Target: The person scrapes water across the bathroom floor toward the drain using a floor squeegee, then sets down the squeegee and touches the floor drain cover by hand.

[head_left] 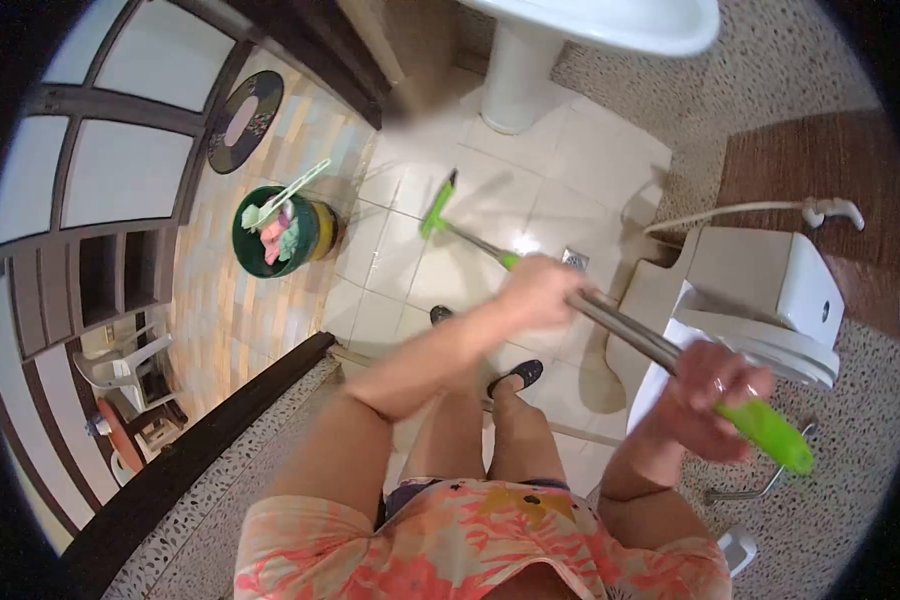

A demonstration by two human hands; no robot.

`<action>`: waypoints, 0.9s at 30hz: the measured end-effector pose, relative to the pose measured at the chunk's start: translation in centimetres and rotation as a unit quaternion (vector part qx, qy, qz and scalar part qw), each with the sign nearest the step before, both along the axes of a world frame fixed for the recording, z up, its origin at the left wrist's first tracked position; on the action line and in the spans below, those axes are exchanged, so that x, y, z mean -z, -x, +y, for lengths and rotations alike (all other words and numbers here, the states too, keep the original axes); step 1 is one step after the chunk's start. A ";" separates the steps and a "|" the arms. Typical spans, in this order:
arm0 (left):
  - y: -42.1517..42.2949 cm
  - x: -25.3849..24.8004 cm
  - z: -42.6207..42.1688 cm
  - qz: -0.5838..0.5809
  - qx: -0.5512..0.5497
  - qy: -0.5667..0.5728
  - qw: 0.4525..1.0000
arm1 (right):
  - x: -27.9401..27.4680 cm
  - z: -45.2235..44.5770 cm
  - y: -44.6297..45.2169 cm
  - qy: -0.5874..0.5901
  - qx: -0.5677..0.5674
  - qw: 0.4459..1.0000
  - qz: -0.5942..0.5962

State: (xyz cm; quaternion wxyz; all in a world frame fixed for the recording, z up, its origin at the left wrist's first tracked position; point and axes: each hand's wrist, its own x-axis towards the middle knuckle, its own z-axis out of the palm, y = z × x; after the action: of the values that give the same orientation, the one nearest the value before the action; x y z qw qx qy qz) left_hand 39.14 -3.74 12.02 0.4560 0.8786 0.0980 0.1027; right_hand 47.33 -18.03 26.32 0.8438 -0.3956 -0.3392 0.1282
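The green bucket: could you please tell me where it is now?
In the head view, the green bucket stands left of the squeegee, on the patterned floor beside the white tiles.

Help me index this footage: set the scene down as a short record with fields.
Setting: bathroom with a pale tiled floor
Tool: squeegee with a metal pole; whether its green head touches the floor is unclear
Left hand: left hand closed around the pole, nearer the head
Right hand: right hand closed around the pole by the green end grip
Bucket: green bucket with a pink cloth inside
Fixtures: sink, toilet, drain
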 end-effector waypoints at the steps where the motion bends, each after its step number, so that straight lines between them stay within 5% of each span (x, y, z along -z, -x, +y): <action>1: -0.8 2.7 1.5 -0.007 0.019 -0.023 1.000 | 2.1 0.2 0.0 0.037 0.023 0.999 0.030; 3: -2.6 8.7 4.5 -0.018 0.049 -0.050 0.997 | 7.3 0.4 -0.4 0.081 0.028 0.991 0.104; 8: -4.9 19.9 11.0 0.027 0.044 -0.126 0.991 | 19.1 2.8 -0.9 0.172 -0.019 0.983 -0.067; 9: -4.6 23.5 11.5 0.054 0.025 -0.037 0.998 | 20.7 2.4 -0.7 0.189 -0.034 0.977 -0.091; 12: -5.0 24.2 7.5 0.057 0.018 -0.273 0.960 | 25.2 -1.0 0.2 0.203 -0.015 0.979 -0.002; 13: -4.7 25.7 5.7 0.062 0.024 -0.267 0.961 | 26.3 -2.8 0.5 0.252 0.015 0.967 -0.033; 15: -5.3 27.2 2.1 0.253 0.010 -0.159 0.954 | 26.6 -6.9 1.5 0.279 0.082 0.956 -0.024; 17: -5.7 26.0 -4.9 0.292 0.062 -0.191 0.935 | 25.1 -12.8 2.1 0.303 0.132 0.941 0.075; 27: -5.9 20.6 -24.0 0.245 0.125 -0.113 0.955 | 15.4 -27.8 2.0 0.324 0.175 0.917 0.154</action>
State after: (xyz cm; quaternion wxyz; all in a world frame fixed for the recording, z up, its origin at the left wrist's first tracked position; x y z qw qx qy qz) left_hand 45.03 -27.76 -8.54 0.3250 0.9278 0.0840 -0.1626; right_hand 45.34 -45.80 10.93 0.7198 -0.6760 -0.0709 0.1410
